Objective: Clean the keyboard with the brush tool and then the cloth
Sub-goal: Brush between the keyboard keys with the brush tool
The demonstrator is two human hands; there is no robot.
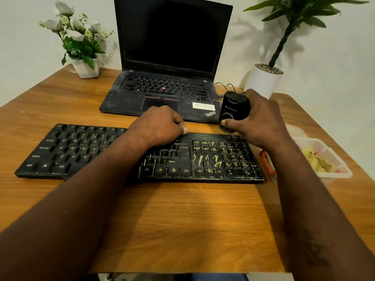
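Our wooden desk [182,220] bears the black keyboard [85,153]. Our left hand [160,124] curls on its far edge, grip unclear; our right hand [261,122] clasps the black brush tool [235,110] above its far right corner. Light outward strokes should clear the yellow grit [203,159] from its right-hand keys.

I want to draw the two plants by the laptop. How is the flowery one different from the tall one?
The flowery plant has white blooms; the tall plant has only long green leaves on one twisted stem. The flowery plant's pot is small and angular; the tall plant's pot is bigger, round and topped with pebbles. Both pots are white.
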